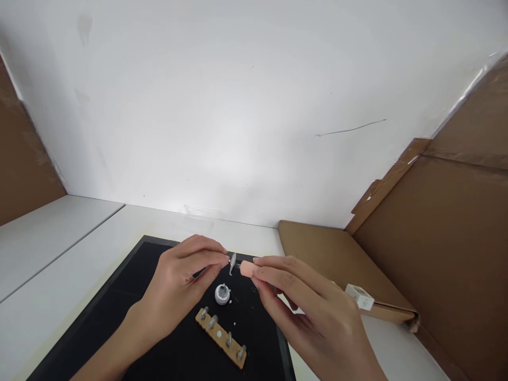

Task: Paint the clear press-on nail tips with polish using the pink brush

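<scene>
My left hand [186,275] pinches one end of a small grey metal piece [233,263] with its fingertips. A peach-coloured cylindrical handle [246,269] is held between the fingers of my right hand [305,301], its narrow tip touching or very near the metal piece. Below them, on a black mat [174,328], stands a small round white container [222,294] with grey material inside. A tan wavy-edged strip [219,334] lies nearer to me and carries several grey metal pieces standing upright.
A flat cardboard box [329,254] lies at the right with a small white block [359,297] by its front edge. Cardboard panels [448,227] rise at both sides, and a white wall [222,106] stands behind. Small white crumbs dot the mat.
</scene>
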Action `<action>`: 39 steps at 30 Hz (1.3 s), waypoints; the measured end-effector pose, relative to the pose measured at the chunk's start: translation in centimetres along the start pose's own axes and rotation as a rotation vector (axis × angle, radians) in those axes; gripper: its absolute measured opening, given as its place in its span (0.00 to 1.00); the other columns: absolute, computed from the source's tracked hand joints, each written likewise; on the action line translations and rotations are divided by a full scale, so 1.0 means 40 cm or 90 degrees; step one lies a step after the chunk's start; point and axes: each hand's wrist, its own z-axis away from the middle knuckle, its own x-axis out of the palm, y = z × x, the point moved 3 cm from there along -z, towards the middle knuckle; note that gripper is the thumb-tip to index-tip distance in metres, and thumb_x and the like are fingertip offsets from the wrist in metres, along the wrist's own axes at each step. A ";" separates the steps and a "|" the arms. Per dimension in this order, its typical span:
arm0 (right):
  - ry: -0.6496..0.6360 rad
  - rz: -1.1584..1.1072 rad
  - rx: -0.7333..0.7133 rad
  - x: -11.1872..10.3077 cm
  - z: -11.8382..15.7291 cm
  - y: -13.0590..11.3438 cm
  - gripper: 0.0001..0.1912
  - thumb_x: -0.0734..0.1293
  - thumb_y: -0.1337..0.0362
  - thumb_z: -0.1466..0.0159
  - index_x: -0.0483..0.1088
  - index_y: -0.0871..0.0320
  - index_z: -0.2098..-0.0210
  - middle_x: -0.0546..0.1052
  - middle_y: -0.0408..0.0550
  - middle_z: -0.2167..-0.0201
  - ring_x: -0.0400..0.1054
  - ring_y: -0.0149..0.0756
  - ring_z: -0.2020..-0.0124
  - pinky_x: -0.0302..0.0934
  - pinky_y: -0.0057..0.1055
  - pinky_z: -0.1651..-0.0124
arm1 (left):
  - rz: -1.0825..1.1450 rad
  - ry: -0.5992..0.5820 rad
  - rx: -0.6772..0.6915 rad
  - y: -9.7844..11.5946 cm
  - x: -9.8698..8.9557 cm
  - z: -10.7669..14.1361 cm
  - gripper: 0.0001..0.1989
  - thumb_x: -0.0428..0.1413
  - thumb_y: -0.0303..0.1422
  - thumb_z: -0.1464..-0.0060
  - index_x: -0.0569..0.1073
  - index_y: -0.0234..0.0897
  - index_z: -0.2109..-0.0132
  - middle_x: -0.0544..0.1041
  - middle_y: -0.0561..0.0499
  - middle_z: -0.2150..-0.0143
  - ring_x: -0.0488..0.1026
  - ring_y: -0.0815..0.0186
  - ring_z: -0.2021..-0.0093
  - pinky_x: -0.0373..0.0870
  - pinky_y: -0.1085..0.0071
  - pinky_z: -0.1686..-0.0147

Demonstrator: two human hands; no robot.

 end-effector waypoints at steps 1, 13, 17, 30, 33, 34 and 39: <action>0.002 0.004 -0.001 0.001 0.000 0.001 0.10 0.62 0.75 0.38 0.69 0.55 0.63 0.77 0.47 0.66 0.74 0.33 0.68 0.72 0.28 0.65 | -0.002 -0.003 0.005 0.000 0.000 0.001 0.09 0.55 0.19 0.46 0.77 0.37 0.66 0.79 0.48 0.65 0.77 0.66 0.67 0.72 0.78 0.76; 0.029 0.042 0.001 0.007 0.014 0.012 0.10 0.62 0.74 0.36 0.69 0.55 0.59 0.77 0.47 0.62 0.73 0.32 0.65 0.72 0.29 0.60 | 0.025 -0.009 0.091 0.009 0.008 0.001 0.09 0.55 0.17 0.46 0.76 0.33 0.64 0.78 0.47 0.66 0.75 0.67 0.66 0.72 0.76 0.69; 0.042 0.054 0.005 0.000 0.015 0.014 0.10 0.63 0.74 0.37 0.71 0.55 0.60 0.77 0.46 0.63 0.74 0.32 0.65 0.72 0.29 0.59 | 0.031 -0.006 0.094 0.002 0.009 0.002 0.09 0.55 0.16 0.46 0.76 0.32 0.64 0.78 0.46 0.66 0.75 0.68 0.67 0.71 0.76 0.71; -0.046 -0.001 0.015 -0.006 0.012 0.007 0.10 0.61 0.74 0.36 0.70 0.55 0.61 0.77 0.45 0.64 0.73 0.29 0.66 0.71 0.23 0.64 | 0.017 -0.010 0.097 0.004 0.011 -0.007 0.08 0.55 0.16 0.46 0.76 0.31 0.65 0.78 0.46 0.67 0.74 0.68 0.68 0.72 0.75 0.70; -0.050 0.016 0.018 -0.002 0.011 0.007 0.09 0.60 0.73 0.35 0.70 0.55 0.61 0.76 0.45 0.65 0.72 0.29 0.67 0.70 0.23 0.66 | 0.029 -0.018 0.091 0.005 0.012 -0.006 0.08 0.55 0.16 0.46 0.76 0.30 0.65 0.78 0.45 0.67 0.75 0.68 0.68 0.73 0.76 0.70; -0.051 0.021 0.017 -0.001 0.011 0.006 0.09 0.60 0.73 0.34 0.70 0.55 0.61 0.76 0.45 0.65 0.72 0.29 0.68 0.70 0.23 0.66 | 0.032 -0.019 0.087 0.005 0.012 -0.006 0.08 0.55 0.16 0.46 0.76 0.30 0.65 0.78 0.45 0.66 0.75 0.68 0.68 0.73 0.76 0.70; -0.033 0.037 0.003 0.000 0.010 0.006 0.09 0.60 0.73 0.34 0.69 0.56 0.60 0.76 0.46 0.65 0.71 0.30 0.67 0.69 0.24 0.65 | 0.049 -0.015 0.078 0.005 0.011 -0.004 0.08 0.55 0.16 0.47 0.77 0.30 0.65 0.78 0.45 0.66 0.76 0.68 0.68 0.73 0.77 0.71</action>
